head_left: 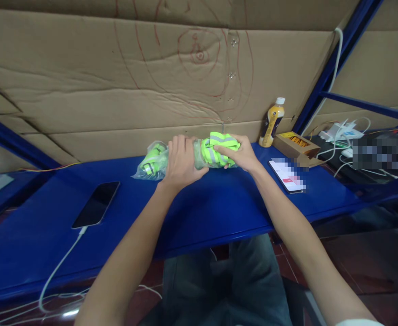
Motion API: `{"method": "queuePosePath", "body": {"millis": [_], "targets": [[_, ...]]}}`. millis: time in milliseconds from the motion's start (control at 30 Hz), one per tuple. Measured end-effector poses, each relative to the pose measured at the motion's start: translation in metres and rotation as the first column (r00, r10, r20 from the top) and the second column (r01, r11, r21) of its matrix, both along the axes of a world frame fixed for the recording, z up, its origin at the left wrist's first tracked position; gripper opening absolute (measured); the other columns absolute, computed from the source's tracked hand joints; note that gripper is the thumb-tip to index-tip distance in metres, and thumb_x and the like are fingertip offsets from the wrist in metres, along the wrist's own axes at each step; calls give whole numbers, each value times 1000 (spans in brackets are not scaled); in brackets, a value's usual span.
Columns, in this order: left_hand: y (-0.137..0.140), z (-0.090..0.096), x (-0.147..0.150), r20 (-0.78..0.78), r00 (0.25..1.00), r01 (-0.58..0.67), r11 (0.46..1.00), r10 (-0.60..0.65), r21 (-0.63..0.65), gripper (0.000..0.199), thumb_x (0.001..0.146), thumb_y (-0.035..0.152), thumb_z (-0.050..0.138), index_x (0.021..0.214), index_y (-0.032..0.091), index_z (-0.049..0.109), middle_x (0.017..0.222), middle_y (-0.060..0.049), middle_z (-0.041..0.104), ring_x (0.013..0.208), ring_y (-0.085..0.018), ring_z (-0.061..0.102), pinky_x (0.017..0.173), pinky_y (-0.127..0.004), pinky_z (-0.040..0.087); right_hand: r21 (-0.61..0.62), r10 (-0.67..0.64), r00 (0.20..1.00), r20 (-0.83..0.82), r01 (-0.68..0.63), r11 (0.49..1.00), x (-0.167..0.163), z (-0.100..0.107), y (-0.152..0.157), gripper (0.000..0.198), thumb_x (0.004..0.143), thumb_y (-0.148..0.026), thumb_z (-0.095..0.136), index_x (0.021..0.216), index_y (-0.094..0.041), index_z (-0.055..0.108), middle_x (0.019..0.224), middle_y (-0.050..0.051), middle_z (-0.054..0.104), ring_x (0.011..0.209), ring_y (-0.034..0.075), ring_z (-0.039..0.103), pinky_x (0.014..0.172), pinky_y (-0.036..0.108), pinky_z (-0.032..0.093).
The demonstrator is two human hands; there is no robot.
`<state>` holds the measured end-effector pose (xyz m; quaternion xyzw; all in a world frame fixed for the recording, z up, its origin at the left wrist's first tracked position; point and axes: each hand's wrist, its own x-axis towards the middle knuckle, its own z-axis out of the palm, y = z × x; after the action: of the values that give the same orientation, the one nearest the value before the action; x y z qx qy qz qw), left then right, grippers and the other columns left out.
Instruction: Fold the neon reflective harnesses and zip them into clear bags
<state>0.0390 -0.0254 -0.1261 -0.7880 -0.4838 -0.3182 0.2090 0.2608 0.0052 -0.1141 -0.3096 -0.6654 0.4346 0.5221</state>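
Observation:
A clear plastic bag (139, 173) lies along the back of the blue table, with neon yellow-green cloth (156, 158) bunched in its left end. My left hand (181, 160) is closed over the middle of the bag, fingers wrapped across the top. On the right, my right hand (241, 153) grips a folded neon reflective vest (215, 149) with grey stripes, thumb on top and fingers partly hidden beneath. The vest's left side meets the plastic by my left hand; how far it sits inside the bag I cannot tell.
A black phone (97, 206) on a white cable lies at left. To the right are a lit phone (287, 175), an orange-labelled bottle (272, 122) and a small open cardboard box (295, 147). Cardboard sheeting (83, 81) stands behind, between blue metal posts (341, 59).

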Motion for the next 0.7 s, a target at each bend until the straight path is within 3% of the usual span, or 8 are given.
{"method": "queuePosePath", "body": {"millis": [133,233,333,433,533,700], "targets": [[1,-1,5,-77,997,-32,999,32,0,78,77,40,86,140,7,53,124,-26,61,117,-51,59,98,-60,48,166,-60,988,141,36,985,-1,-5,2,57,80,-57,90,122,-20,82,94,5,81,58,16,68,47,30,60],[2,-4,7,-85,994,-61,998,61,3,74,81,44,85,137,7,55,123,-28,63,116,-51,60,96,-60,49,350,-175,959,224,88,932,-2,-6,0,50,85,-55,86,120,-19,83,103,6,84,77,21,76,71,34,63],[4,-6,7,-54,993,-105,994,106,11,73,83,55,86,132,9,57,121,-27,65,114,-51,62,97,-60,48,444,-262,939,224,142,885,-4,-2,-3,46,86,-54,85,115,-19,84,104,6,84,90,23,77,86,35,59],[4,-9,6,-33,994,-106,994,106,-11,75,79,59,90,127,10,59,116,-25,68,110,-49,64,97,-59,49,454,-299,922,244,164,876,-6,0,-7,41,87,-53,83,107,-17,83,91,4,81,78,19,71,77,31,53],[5,-11,6,-13,999,-36,998,36,-45,74,75,50,94,127,12,57,116,-22,69,112,-46,66,100,-56,50,464,-338,892,301,172,869,-9,-1,-9,44,88,-59,81,94,-16,79,77,2,74,68,15,61,68,29,45],[7,-15,6,-6,999,41,997,-41,-64,61,86,43,84,130,14,53,122,-22,68,118,-45,65,104,-56,50,478,-362,891,274,200,855,-14,-4,-11,51,88,-68,78,93,-17,76,81,3,73,71,16,58,73,30,46]]}}
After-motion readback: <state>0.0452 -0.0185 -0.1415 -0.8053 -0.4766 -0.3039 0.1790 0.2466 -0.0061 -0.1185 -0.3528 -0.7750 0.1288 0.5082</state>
